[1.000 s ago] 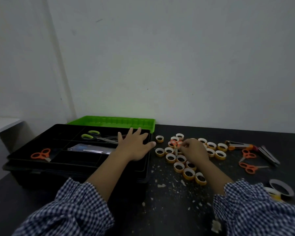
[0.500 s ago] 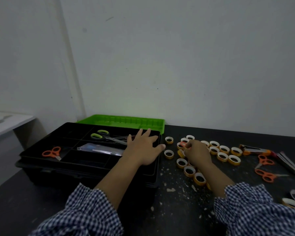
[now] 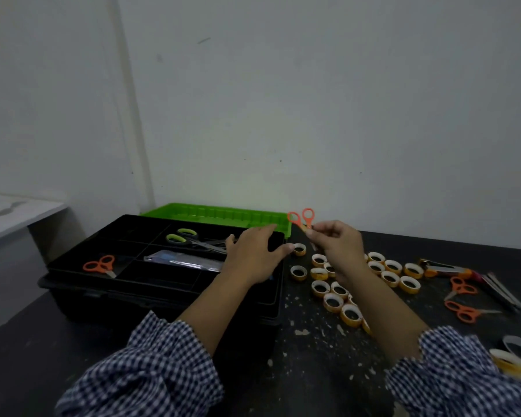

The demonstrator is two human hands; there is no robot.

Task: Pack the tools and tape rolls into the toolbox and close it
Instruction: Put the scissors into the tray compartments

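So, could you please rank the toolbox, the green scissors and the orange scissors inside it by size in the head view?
1. Toolbox
2. Green scissors
3. Orange scissors, clearly smaller though nearer the camera.

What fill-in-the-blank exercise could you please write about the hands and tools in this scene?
The right hand holds up small scissors with ____ handles.
The left hand lies over the black toolbox, whose green lid is ____.
The green-handled scissors lie ____ the toolbox.
The small tape rolls lie on the table to the toolbox's ____.
Missing words: orange; open; inside; right.
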